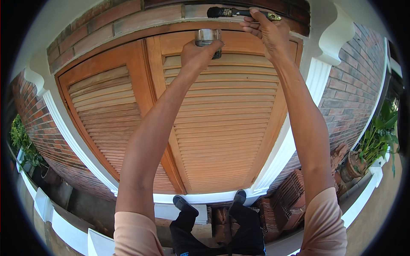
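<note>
Both my arms are raised toward a brick band (147, 17) above wooden louvred shutters (226, 119). My left hand (197, 54) is wrapped round a small see-through jar (207, 35) with something dark inside. To its upper right, my right hand (273, 34) grips a paintbrush (243, 13) by the handle, with some fingers spread below it. The brush lies level in front of the bricks, its dark bristles (217, 12) pointing left. Bricks at the top and right of the band look dark and glossy; those on the left are paler.
White moulded pillars (322, 77) flank the shutters. My feet (185, 205) are at a white sill (213, 198). Stacked roof tiles (290, 194) and a potted plant (353, 164) stand low on the right. A low white railing (42, 205) runs on the left.
</note>
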{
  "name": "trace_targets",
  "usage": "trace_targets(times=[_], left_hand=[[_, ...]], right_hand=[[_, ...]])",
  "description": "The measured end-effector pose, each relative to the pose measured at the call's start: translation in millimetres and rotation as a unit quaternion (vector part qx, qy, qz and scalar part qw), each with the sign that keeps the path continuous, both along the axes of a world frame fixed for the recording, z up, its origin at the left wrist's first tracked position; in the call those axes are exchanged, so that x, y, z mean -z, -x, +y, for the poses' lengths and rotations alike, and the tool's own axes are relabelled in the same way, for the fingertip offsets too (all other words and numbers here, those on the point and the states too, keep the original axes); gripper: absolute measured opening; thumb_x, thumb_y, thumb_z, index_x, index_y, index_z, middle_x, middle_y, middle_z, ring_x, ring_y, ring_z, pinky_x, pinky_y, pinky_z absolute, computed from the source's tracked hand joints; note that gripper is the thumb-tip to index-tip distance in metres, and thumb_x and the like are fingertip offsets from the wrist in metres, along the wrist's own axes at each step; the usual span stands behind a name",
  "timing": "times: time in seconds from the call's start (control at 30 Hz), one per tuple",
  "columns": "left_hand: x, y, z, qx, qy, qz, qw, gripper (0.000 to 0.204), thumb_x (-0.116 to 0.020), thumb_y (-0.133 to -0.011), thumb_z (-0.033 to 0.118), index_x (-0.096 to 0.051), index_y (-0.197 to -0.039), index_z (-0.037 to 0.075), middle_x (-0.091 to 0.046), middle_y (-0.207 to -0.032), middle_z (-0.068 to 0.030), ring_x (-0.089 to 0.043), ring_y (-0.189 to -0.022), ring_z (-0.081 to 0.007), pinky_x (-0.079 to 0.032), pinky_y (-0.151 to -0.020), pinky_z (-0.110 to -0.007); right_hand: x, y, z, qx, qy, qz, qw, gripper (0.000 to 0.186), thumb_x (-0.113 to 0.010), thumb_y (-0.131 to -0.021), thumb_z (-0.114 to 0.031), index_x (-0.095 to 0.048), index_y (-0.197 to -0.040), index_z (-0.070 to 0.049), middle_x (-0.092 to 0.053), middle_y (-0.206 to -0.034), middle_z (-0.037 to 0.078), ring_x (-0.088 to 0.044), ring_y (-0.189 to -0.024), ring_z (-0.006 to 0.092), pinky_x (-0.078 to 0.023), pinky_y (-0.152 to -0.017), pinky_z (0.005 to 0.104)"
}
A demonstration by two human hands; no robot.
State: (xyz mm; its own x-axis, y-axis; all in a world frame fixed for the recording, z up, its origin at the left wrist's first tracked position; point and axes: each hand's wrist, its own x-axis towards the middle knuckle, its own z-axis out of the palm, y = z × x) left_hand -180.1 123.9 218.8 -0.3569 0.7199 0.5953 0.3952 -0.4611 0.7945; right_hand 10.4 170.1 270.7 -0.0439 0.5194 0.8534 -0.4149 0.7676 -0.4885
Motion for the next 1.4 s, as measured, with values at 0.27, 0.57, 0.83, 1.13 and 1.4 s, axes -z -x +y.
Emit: trace_targets(times=[0.27,0.57,0.83,1.13,1.4], left_hand=[[-8.1,31.6,20.6,-0.06,0.024,0.041,0.997,0.055,-0.081,-0.066,0.052,-0.076,-0.093,0.004,-0.073,-0.082,-0.0092,-0.07,-0.069,-0.0187,-0.055,-0.06,-0.033],[-7.9,52.0,30.4,-0.044,0.011,0.047,0.998,0.056,-0.08,-0.068,0.054,-0.076,-0.093,0.004,-0.074,-0.084,-0.009,-0.071,-0.073,-0.0191,-0.056,-0.063,-0.033],[-3.0,50.4,33.6,-0.07,0.037,0.046,0.996,0.056,-0.079,-0.07,0.053,-0.076,-0.095,0.004,-0.075,-0.087,-0.0098,-0.072,-0.077,-0.0204,-0.056,-0.069,-0.034],[2.8,53.0,21.9,-0.089,0.032,0.069,0.993,0.057,-0.079,-0.071,0.055,-0.076,-0.099,0.005,-0.075,-0.086,-0.0098,-0.071,-0.074,-0.0205,-0.055,-0.067,-0.033],[7.4,61.8,15.1,-0.086,0.031,0.078,0.993,0.058,-0.079,-0.072,0.055,-0.076,-0.1,0.004,-0.075,-0.088,-0.0103,-0.071,-0.08,-0.02,-0.056,-0.073,-0.034]], right_hand=[[-51.1,84.5,56.6,0.011,-0.045,0.026,0.999,0.016,-0.069,-0.096,-0.014,-0.072,-0.096,0.001,-0.072,-0.078,0.012,-0.073,-0.069,0.0198,-0.062,-0.058,0.0317],[-56.4,57.4,56.0,0.101,-0.08,0.036,0.991,0.015,-0.068,-0.093,-0.01,-0.071,-0.096,0.004,-0.072,-0.077,0.016,-0.072,-0.062,0.0217,-0.061,-0.055,0.0311],[-66.6,84.6,45.6,0.125,-0.131,-0.031,0.983,0.016,-0.067,-0.094,-0.012,-0.073,-0.094,0.004,-0.072,-0.076,0.014,-0.073,-0.062,0.021,-0.061,-0.055,0.0314],[-55.8,71.6,49.0,0.099,-0.115,0.046,0.987,0.016,-0.068,-0.092,-0.012,-0.074,-0.09,0.003,-0.073,-0.074,0.011,-0.071,-0.062,0.0177,-0.059,-0.054,0.0322],[-49.0,37.2,53.7,0.214,-0.106,0.02,0.971,0.017,-0.068,-0.093,-0.012,-0.075,-0.095,0.003,-0.073,-0.075,0.012,-0.071,-0.064,0.017,-0.059,-0.055,0.033]])
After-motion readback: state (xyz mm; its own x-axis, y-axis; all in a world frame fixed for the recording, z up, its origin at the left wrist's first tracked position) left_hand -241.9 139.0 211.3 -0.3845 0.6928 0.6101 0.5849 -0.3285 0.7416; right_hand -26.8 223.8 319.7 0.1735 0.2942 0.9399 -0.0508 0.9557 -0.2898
